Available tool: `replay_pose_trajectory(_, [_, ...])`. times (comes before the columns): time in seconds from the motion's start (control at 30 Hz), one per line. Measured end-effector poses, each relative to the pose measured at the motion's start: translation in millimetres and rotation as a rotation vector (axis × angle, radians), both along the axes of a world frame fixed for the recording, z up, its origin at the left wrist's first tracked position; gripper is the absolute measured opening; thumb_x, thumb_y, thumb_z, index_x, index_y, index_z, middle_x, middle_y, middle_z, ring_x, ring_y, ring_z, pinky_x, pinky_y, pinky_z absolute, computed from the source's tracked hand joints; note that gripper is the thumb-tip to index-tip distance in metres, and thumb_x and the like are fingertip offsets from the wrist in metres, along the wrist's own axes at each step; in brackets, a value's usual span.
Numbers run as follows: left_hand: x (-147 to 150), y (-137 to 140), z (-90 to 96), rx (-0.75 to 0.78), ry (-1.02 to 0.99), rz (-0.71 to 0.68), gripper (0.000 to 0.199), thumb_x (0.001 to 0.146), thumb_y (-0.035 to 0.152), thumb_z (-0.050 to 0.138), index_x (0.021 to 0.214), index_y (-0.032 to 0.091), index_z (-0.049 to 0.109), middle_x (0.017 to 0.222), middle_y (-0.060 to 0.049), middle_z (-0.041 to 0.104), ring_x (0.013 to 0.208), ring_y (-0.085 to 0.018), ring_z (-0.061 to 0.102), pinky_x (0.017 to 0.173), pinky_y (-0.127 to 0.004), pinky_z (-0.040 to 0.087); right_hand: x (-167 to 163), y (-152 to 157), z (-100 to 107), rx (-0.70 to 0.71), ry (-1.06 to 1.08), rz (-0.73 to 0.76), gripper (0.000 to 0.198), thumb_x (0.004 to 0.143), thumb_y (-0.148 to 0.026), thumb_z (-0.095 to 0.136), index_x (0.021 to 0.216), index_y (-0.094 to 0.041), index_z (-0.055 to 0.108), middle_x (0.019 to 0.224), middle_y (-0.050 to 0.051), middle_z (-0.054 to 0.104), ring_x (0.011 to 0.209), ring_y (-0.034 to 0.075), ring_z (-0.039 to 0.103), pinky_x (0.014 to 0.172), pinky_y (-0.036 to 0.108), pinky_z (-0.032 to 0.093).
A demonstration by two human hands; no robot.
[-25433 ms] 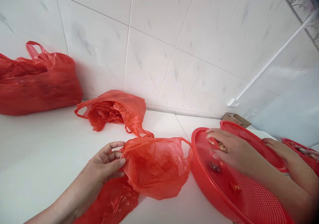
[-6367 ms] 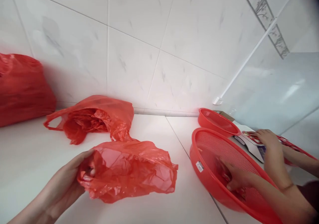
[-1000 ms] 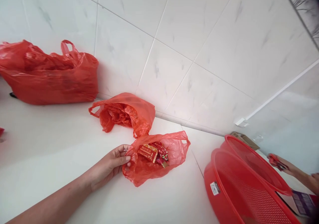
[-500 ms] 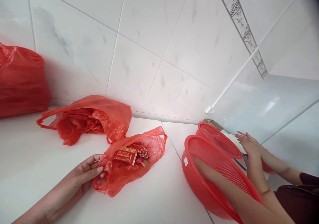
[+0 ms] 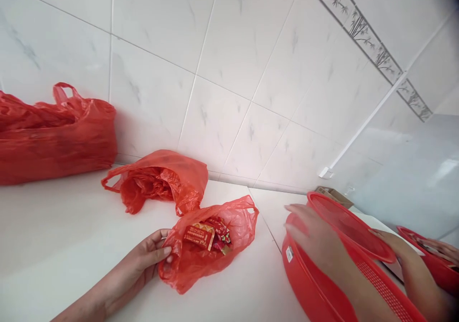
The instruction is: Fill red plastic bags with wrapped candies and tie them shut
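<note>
My left hand pinches the near-left edge of a small red plastic bag lying on the white table. Its mouth is held open, and inside sit a red-and-gold packet and several small wrapped pieces. My right hand is over the far rim of a large red mesh basket, smeared by motion, so I cannot make out whether it holds anything. Behind the small bag, and seeming to touch it, a second red plastic bag lies on its side, stuffed with crumpled red plastic.
A large full red bag stands against the tiled wall at left. Other red baskets are at right, with another person's hands near them. A cardboard box and a white socket strip are behind.
My right hand has risen from inside the basket to its rim. The view has shifted, bringing more of the left bag into sight. My left hand keeps its grip on the small bag.
</note>
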State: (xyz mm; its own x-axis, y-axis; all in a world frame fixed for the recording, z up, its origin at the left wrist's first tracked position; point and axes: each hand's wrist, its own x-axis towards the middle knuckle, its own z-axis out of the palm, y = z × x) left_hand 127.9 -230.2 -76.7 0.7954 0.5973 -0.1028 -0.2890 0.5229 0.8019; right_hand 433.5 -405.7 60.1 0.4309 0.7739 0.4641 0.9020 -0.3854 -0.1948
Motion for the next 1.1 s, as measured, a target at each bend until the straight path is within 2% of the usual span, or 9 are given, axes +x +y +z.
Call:
replay_pose_trajectory(0.17, [0.2,-5.7,5.3,0.067,0.051,0.02,0.028,0.077,0.026,0.07,0.102,0.025,0.057,0.087,0.0,0.064,0.074,-0.014,0.058,0.073,-0.027,0.046,-36.4,49.0,-34.7,0.035,0.165,0.171,0.062,0.082,-0.033,0.049,0.141,-0.03,0.029,0.144,0.001,0.038,0.128,0.019,0.041,0.1,0.034,0.04])
replay_pose_trajectory(0.23, [-1.5,-7.6,16.0,0.119,0.129,0.046,0.047,0.073,0.023,0.071,0.115,0.029,0.051,0.099,-0.001,0.065,0.081,-0.018,0.062,0.076,-0.032,0.047,-34.2,67.0,-48.0,0.061,0.288,0.141,0.068,0.075,-0.031,0.056,0.139,-0.025,0.033,0.145,0.007,0.035,0.13,0.024,0.037,0.102,0.039,0.037])
replay_pose_trajectory(0.33, [-6.3,-0.9,43.3,0.266,0.257,0.175,0.064,0.07,0.021,0.071,0.126,0.032,0.042,0.108,-0.004,0.064,0.081,-0.021,0.063,0.072,-0.035,0.049,-19.8,81.6,-52.8,0.013,0.519,0.136,0.035,0.067,-0.034,0.064,0.097,-0.015,0.063,0.114,0.013,0.059,0.108,0.033,0.053,0.092,0.048,0.041])
replay_pose_trajectory(0.4, [-10.9,9.9,68.6,0.355,0.265,0.325,0.06,0.07,0.022,0.072,0.123,0.029,0.045,0.104,-0.004,0.064,0.079,-0.019,0.063,0.068,-0.032,0.05,-10.1,82.3,-43.8,0.006,0.639,0.232,0.026,0.074,-0.042,0.059,0.077,-0.016,0.062,0.088,0.009,0.065,0.089,0.028,0.06,0.083,0.044,0.045])
replay_pose_trajectory(0.5, [-17.3,24.4,112.5,0.399,0.153,0.529,0.047,0.068,0.02,0.075,0.111,0.024,0.055,0.099,-0.003,0.063,0.08,-0.015,0.061,0.066,-0.024,0.05,-0.9,78.3,-20.5,0.335,0.991,0.464,0.032,0.082,-0.049,0.054,0.076,-0.018,0.059,0.077,0.002,0.062,0.077,0.018,0.06,0.076,0.034,0.048])
replay_pose_trajectory(0.6, [-16.4,24.9,151.5,0.44,0.002,0.623,0.04,0.067,0.014,0.075,0.103,0.022,0.059,0.096,0.0,0.062,0.08,-0.011,0.06,0.068,-0.02,0.051,0.0,78.9,-2.8,0.801,1.288,0.516,0.026,0.071,-0.042,0.071,0.071,-0.019,0.06,0.073,0.0,0.06,0.074,0.014,0.058,0.071,0.029,0.049])
replay_pose_trajectory(0.77, [2.6,11.9,180.0,0.547,-0.077,0.712,0.042,0.065,0.007,0.073,0.102,0.021,0.06,0.102,0.0,0.059,0.076,-0.007,0.057,0.067,-0.017,0.05,-13.9,88.1,0.9,0.88,1.209,0.349,0.023,0.068,-0.039,0.075,0.078,-0.02,0.066,0.073,0.0,0.061,0.067,0.012,0.055,0.056,0.021,0.046])
replay_pose_trajectory(1.0, [20.9,6.6,202.4,0.832,-0.089,0.932,0.032,0.066,0.01,0.07,0.094,0.021,0.061,0.1,0.0,0.059,0.072,-0.007,0.053,0.06,-0.017,0.045,-23.5,72.7,9.1,1.098,1.126,0.455,0.017,0.07,-0.031,0.075,0.084,-0.026,0.068,0.081,0.001,0.065,0.075,0.015,0.059,0.067,0.025,0.049])
replay_pose_trajectory(1.1, [18.6,2.8,203.4,0.97,0.087,1.037,0.03,0.068,0.016,0.07,0.096,0.022,0.062,0.085,0.0,0.06,0.075,-0.013,0.056,0.062,-0.022,0.046,-25.6,67.0,13.0,1.025,1.091,0.502,0.018,0.072,-0.035,0.072,0.087,-0.027,0.067,0.083,0.001,0.066,0.076,0.017,0.06,0.07,0.029,0.049])
